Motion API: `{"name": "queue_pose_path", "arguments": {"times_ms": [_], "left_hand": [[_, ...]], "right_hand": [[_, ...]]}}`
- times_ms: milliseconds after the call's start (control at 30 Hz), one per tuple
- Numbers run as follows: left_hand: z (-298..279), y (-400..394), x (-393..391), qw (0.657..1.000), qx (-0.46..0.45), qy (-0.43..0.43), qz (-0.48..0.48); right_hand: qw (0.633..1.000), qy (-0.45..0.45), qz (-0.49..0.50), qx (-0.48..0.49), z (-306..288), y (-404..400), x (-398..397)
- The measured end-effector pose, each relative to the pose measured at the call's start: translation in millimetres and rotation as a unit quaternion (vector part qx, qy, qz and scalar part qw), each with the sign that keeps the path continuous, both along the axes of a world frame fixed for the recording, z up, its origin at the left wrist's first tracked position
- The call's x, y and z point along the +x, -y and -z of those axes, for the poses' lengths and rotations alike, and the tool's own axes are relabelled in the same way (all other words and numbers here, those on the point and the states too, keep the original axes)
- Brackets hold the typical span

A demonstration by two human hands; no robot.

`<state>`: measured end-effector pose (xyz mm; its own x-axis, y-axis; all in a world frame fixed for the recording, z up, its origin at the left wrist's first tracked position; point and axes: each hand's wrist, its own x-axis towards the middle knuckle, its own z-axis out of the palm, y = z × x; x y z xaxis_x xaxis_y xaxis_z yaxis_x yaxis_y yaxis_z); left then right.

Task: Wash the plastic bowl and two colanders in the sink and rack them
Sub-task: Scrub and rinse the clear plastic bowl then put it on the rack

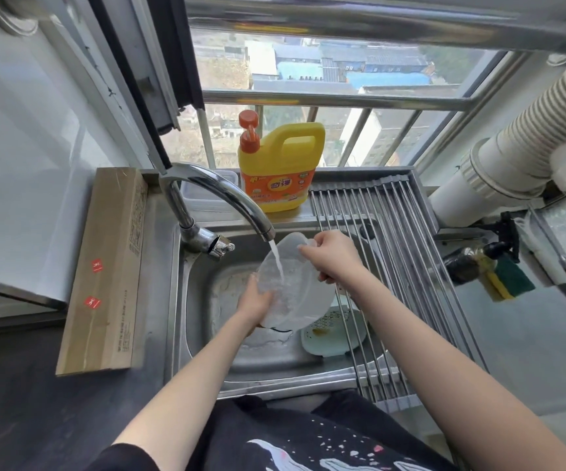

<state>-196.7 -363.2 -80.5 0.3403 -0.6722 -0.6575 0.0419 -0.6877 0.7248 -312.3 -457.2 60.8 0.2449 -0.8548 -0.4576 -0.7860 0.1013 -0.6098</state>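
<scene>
Steel sink (pixel 200 334) under a window: my right hand (pixel 334 256) pinches the bowl (pixel 303 300) rim, tilted under the tap (pixel 220 195) stream, while my left hand (pixel 254 302), fingers flat, rubs inside. I judge it mid-rinse; next it goes onto the rack (pixel 407 253), then the colander (pixel 332 333) in the basin.

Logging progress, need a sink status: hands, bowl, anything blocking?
Right hand grips plastic bowl rim; left hand rubs inside under running faucet. Colander waits in sink. Rack bare.
</scene>
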Motion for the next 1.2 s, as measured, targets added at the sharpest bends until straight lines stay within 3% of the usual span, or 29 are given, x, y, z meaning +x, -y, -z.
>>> {"name": "queue_pose_path", "arguments": {"times_ms": [100,233,367,467,667,833,900,1000,1100,1200], "left_hand": [[-4,-3,-11,1.000,0.014,-0.009,0.005],[-11,1,-20,0.978,0.097,-0.178,0.041],[-20,5,-19,0.923,0.157,-0.350,0.037],[-26,6,-17,0.857,0.207,-0.470,0.033],[-42,7,-20,0.780,0.255,-0.522,0.233],[-43,8,-18,0.722,0.272,-0.497,0.397],[-47,7,-15,0.743,0.301,-0.438,0.407],[-62,2,-4,0.812,0.315,-0.337,0.359],[-67,-4,16,0.906,0.237,-0.264,0.230],[-67,-10,34,0.959,0.160,-0.212,0.102]], "right_hand": [[0.999,0.022,0.003,0.032,-6,12,1],[0.999,-0.012,-0.040,0.012,-12,21,2],[0.993,-0.052,-0.099,-0.041,-21,23,4],[0.985,-0.091,-0.133,-0.059,-21,24,9],[0.982,-0.154,-0.102,-0.046,-17,26,17],[0.981,-0.154,-0.114,0.012,-16,26,12],[0.979,-0.155,-0.126,0.038,-16,26,6],[0.981,-0.132,-0.125,0.064,-16,26,-2],[0.990,-0.080,-0.088,0.077,-11,25,-6],[0.992,-0.010,-0.039,0.120,2,21,-13]]}}
